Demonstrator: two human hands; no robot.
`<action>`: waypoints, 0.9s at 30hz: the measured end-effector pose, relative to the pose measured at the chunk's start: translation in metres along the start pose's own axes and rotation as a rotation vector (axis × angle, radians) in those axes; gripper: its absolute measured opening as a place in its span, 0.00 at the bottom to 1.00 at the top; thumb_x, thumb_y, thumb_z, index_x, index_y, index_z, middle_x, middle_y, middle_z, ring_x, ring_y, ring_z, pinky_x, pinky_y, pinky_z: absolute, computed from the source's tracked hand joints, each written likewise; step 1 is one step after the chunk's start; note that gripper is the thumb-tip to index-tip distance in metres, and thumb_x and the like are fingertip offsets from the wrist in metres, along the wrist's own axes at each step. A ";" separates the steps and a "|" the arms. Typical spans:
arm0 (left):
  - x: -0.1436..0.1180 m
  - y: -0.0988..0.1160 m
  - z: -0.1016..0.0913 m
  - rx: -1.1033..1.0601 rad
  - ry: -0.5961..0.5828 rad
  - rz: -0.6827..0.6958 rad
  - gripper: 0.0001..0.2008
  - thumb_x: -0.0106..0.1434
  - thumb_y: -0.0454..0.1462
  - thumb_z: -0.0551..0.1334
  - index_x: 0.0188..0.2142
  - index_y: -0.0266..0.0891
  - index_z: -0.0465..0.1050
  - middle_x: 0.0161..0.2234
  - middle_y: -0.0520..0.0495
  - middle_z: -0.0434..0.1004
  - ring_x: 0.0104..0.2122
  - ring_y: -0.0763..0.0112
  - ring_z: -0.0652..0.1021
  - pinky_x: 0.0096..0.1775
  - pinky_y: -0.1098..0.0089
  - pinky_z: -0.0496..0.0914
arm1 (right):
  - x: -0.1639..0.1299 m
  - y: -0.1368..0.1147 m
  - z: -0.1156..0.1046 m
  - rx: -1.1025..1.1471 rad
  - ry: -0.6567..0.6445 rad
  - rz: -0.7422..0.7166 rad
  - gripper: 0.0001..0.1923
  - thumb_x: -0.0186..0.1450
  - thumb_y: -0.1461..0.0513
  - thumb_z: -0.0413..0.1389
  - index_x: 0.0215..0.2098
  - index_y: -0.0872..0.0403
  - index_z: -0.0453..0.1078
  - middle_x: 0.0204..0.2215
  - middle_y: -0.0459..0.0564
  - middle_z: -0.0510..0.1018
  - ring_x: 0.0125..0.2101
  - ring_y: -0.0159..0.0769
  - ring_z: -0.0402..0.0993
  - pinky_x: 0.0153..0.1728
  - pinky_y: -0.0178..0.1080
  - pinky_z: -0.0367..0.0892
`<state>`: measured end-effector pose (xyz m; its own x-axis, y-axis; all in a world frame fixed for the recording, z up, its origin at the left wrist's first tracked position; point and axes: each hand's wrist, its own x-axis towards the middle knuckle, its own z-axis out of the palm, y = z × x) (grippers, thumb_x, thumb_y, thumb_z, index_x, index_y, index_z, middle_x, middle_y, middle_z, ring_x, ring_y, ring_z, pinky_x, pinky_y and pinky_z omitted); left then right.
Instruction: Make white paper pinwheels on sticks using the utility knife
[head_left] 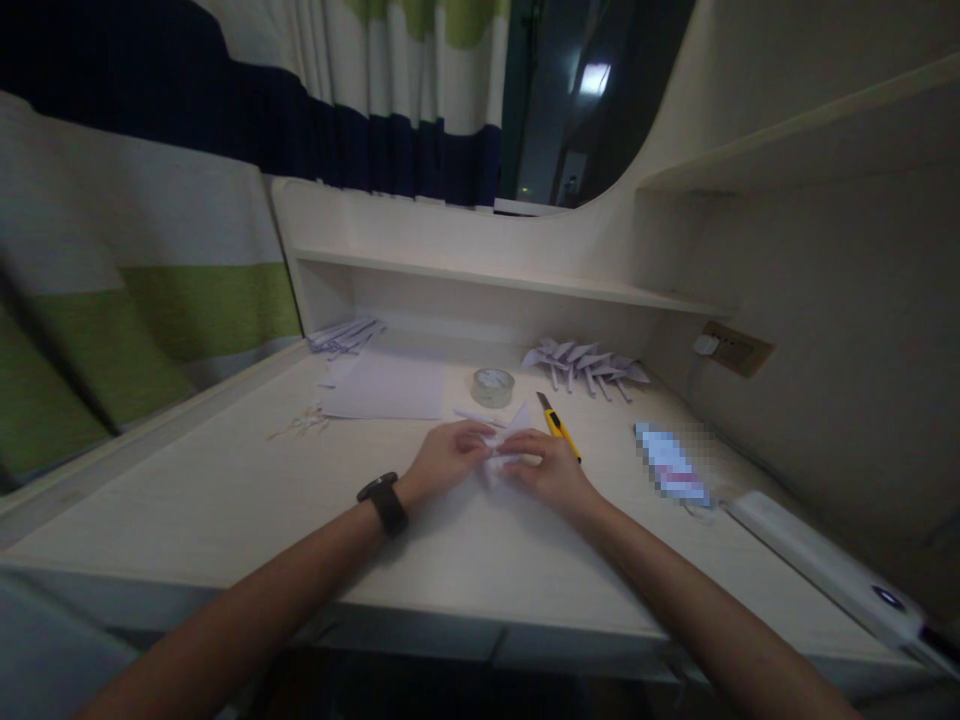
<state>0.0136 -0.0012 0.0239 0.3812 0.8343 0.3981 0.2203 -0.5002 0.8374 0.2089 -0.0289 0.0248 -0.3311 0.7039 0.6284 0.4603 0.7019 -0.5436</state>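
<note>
A small white folded paper [504,445] lies on the pale desk [225,480], pinched between both hands. My left hand [448,458], with a black watch on its wrist, grips the paper's left side. My right hand [551,466] presses and holds its right side with the fingertips. Just behind my right hand lies a yellow utility knife [558,424]. A roll of clear tape [493,387] stands a little farther back.
A sheet of white paper [386,388] lies at the back left, with paper strips [346,335] behind it. A pile of folded paper pieces [586,365] sits at the back right. A blurred card [673,466] and a white bar lamp [825,565] lie at the right.
</note>
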 end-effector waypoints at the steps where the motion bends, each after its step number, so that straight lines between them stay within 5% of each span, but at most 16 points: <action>1: 0.000 0.000 0.000 -0.006 0.010 0.006 0.13 0.55 0.35 0.64 0.42 0.36 0.75 0.33 0.44 0.81 0.32 0.66 0.80 0.36 0.67 0.72 | 0.000 0.000 0.000 -0.004 0.011 -0.008 0.10 0.54 0.63 0.65 0.36 0.51 0.78 0.34 0.51 0.80 0.35 0.38 0.76 0.40 0.40 0.71; 21: -0.001 0.005 0.002 0.017 0.117 0.081 0.10 0.56 0.35 0.64 0.39 0.40 0.77 0.34 0.48 0.79 0.33 0.68 0.78 0.39 0.68 0.71 | 0.000 -0.001 0.004 -0.005 0.087 -0.031 0.09 0.56 0.61 0.63 0.36 0.50 0.77 0.33 0.51 0.80 0.35 0.39 0.76 0.38 0.40 0.72; 27: 0.002 0.000 0.003 -0.029 0.126 -0.004 0.13 0.53 0.34 0.66 0.40 0.37 0.75 0.30 0.47 0.77 0.31 0.67 0.78 0.36 0.67 0.71 | -0.001 -0.003 0.004 -0.007 0.106 -0.016 0.11 0.54 0.61 0.65 0.37 0.50 0.77 0.34 0.51 0.80 0.36 0.40 0.76 0.40 0.41 0.71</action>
<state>0.0168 -0.0003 0.0231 0.2639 0.8599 0.4369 0.1952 -0.4912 0.8489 0.2049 -0.0308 0.0238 -0.2500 0.6769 0.6923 0.4619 0.7118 -0.5292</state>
